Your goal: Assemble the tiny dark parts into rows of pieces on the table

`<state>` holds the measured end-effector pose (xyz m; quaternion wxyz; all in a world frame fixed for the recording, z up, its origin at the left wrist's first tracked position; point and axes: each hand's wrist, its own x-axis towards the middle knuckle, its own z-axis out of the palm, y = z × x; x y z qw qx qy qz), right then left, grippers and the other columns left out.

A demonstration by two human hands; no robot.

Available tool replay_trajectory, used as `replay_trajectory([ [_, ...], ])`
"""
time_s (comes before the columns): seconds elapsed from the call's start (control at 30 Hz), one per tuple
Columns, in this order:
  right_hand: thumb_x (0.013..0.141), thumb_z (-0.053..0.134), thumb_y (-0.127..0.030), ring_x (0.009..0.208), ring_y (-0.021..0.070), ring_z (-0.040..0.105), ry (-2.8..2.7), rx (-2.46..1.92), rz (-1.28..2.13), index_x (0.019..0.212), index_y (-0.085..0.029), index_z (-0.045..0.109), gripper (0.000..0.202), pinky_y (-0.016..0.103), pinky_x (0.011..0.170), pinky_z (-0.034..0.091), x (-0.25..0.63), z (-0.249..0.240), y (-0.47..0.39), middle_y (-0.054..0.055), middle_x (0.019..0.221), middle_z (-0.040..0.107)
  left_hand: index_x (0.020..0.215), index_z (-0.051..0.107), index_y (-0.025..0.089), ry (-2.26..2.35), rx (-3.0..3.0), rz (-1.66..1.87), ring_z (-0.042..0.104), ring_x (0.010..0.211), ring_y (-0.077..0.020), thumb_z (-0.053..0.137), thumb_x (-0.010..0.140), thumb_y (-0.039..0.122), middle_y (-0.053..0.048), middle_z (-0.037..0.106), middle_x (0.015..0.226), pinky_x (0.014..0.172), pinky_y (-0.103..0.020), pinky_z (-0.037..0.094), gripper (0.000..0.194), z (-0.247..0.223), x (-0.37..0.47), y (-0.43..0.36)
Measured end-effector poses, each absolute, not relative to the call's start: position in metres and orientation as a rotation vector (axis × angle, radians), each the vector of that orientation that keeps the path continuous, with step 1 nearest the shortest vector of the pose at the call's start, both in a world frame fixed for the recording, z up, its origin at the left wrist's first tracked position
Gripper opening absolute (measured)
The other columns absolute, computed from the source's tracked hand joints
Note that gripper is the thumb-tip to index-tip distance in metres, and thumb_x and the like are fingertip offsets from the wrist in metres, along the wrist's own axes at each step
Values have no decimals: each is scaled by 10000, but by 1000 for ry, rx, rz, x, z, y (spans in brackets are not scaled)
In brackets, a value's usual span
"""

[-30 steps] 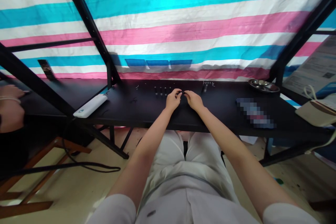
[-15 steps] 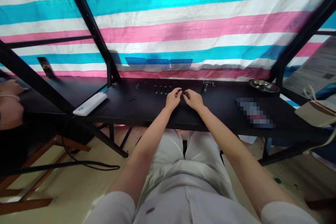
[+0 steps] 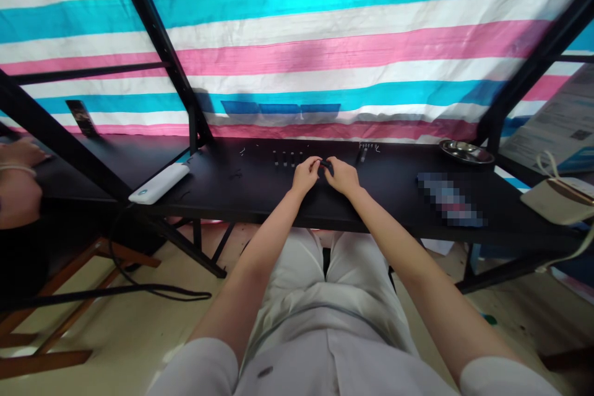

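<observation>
My left hand (image 3: 305, 176) and my right hand (image 3: 342, 176) meet over the middle of a black table (image 3: 399, 192). Between their fingertips they pinch a small black part (image 3: 324, 164), too small to make out in detail. Just behind my left hand stands a short row of small black upright pieces (image 3: 286, 158). Behind and to the right of my right hand lies a little cluster of small dark and silvery pieces (image 3: 366, 150).
A white power bank (image 3: 159, 183) lies at the table's left end, a steel bowl (image 3: 466, 151) at the back right, a beige pouch (image 3: 557, 198) far right. Black frame bars (image 3: 153, 31) slant up on both sides. Another person's hand (image 3: 18, 164) shows at the left edge.
My fingertips have shifted slightly around the small black part; both hands stay at the same spot on the table. The other person's hand at the left has edged away.
</observation>
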<state>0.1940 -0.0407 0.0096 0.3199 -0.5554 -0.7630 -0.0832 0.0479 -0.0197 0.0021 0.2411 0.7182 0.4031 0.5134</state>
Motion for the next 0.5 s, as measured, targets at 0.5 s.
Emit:
replay_trajectory([
  [0.5,838,384,-212,862,267,567,-2003,-1470,-313,1137,-114,530,347,337,686,435,194,10,-40,171,989,636,829,588,173,1112,1982,1424,553,487,-69,472,881,359,-2,652,719,520,-190,433,225,7,48,-23],
])
